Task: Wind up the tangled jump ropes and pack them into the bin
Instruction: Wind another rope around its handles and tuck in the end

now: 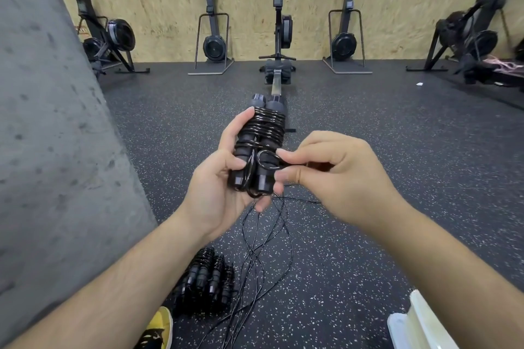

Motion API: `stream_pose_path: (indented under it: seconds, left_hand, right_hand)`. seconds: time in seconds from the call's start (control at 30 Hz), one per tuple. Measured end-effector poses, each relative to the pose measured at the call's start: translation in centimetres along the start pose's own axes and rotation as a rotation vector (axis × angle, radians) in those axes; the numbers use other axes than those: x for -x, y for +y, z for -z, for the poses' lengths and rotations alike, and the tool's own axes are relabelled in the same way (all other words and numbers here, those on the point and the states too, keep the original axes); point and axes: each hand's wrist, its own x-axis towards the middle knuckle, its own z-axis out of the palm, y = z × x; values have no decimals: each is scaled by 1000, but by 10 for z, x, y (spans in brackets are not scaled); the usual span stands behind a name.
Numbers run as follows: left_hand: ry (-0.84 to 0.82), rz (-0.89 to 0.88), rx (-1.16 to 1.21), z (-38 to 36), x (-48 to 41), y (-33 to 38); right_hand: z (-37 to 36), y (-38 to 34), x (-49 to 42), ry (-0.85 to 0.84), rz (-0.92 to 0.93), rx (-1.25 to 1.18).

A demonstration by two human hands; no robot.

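one jump rope (262, 133) is in hand and close to finished: its two handles lie side by side and the cord is wrapped round them in tight turns along the upper half. the left hand (221, 181) grips this bundle from the 9 o'clock side, thumb across the near face, fingers curled round the back, with the far handle ends pointing to 12 o'clock. the right hand (337, 176) comes in from 3 o'clock and pinches a small cord loop (265, 157) between thumb and forefinger, just over the lower part of the handles; its other fingers are curled in. judged from this, the step in hand is securing the last turn. done: wound bundles (207, 280), at least two, lie together on the floor (368, 235) at 7 o'clock of the frame, beside a yellow shoe (158, 326). left to do: loose cords (263, 258) run from under the hands down to 6 o'clock, unwound; how many ropes they make up cannot be told. nothing is seen packed. a white container (416, 323) shows only as a corner at 5 o'clock, well apart from both hands; it is probably the bin, but too little is in view to confirm.
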Motion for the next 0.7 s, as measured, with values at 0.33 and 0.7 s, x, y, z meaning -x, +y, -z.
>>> stream_pose_path:
  seconds: [0.33,0.7]
  left_hand:
    - [-27,10,-7,-5,0,-3]
    - [-40,47,-33,-7,0,-5]
  right_hand:
    - [6,-5,0,-98,-10,296]
    - [7,-3,3,-118,-41,236]
